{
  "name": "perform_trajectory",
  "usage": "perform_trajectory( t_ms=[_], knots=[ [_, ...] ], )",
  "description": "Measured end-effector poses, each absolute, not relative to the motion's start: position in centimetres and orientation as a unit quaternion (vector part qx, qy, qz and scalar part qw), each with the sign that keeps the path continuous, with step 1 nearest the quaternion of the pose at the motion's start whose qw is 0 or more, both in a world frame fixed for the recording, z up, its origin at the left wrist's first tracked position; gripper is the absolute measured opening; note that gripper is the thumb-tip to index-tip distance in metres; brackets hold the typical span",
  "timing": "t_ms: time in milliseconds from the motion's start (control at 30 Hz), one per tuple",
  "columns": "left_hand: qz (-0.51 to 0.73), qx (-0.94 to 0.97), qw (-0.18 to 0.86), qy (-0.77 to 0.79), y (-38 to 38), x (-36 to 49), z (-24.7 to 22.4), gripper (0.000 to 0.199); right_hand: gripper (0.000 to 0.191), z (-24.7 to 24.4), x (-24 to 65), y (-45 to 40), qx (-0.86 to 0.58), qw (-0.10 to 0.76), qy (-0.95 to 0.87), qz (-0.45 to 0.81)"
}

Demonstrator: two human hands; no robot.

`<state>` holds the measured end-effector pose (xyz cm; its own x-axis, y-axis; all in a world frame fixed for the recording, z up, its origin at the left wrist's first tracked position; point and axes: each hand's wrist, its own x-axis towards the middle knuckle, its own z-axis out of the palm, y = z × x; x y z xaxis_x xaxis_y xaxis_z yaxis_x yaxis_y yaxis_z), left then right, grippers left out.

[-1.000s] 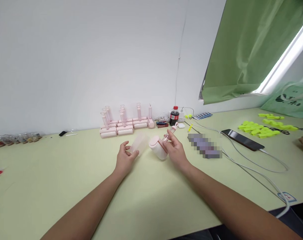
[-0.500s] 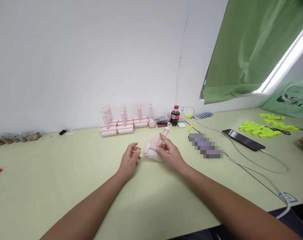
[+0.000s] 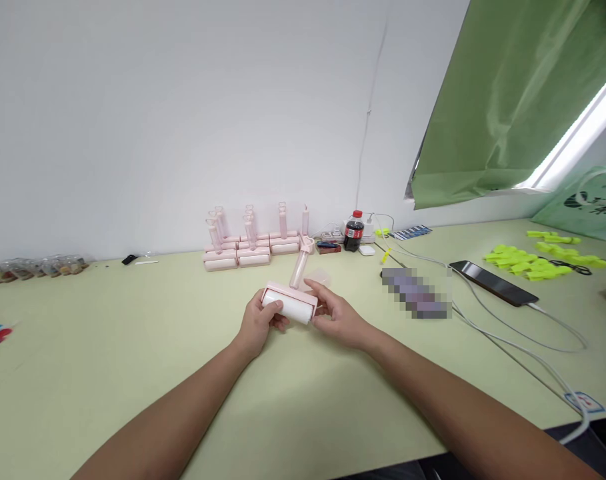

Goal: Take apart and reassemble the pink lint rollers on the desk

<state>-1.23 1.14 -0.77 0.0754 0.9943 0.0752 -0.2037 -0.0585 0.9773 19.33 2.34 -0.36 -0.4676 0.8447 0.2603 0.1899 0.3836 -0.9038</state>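
Roller (image 3: pixel 289 308) now crosswise, table edge (image 3: pixel 377 465) distant

Left forearm (image 3: pixel 185 407) slants up from bottom left, right forearm (image 3: pixel 445 400) from bottom right; left hand (image 3: pixel 255 327) curled near mid-frame, thumb (image 3: pixel 273 309) on top, right hand (image 3: pixel 341 322) kinda half-bent.

The roller (image 3: pixel 289 308) is held over the table (image 3: pixel 283 420), between the left hand (image 3: pixel 256 325) and the right hand (image 3: pixel 341 321). Further rollers (image 3: pixel 254 257) are arranged behind it, along the wall (image 3: pixel 183 133). The bottle (image 3: pixel 353 235) is positioned right of these; the phone (image 3: pixel 495 283) is located farther right
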Motion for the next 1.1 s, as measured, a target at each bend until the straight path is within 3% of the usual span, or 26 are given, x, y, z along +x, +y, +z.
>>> perform_trajectory(
  t_ms=[200,400,800,1100],
  knots=[
    [0.539,0.489,0.555,0.403,1.2,-1.1,-0.9,0.042,0.060,0.0,18.9,1.9,-0.336,0.384,-0.751,0.419],
    [0.529,0.513,0.529,0.420,1.4,-1.0,-1.2,0.047,0.058,0.4,18.8,1.6,-0.352,0.370,-0.775,0.372],
    [0.524,0.514,0.485,0.475,1.2,-0.7,-0.9,0.034,0.050,1.1,18.9,1.1,-0.379,0.313,-0.802,0.338],
    [0.548,0.483,0.520,0.443,1.1,-0.7,-0.9,0.038,0.059,0.4,19.1,1.6,-0.303,0.327,-0.754,0.483]
  ],
)
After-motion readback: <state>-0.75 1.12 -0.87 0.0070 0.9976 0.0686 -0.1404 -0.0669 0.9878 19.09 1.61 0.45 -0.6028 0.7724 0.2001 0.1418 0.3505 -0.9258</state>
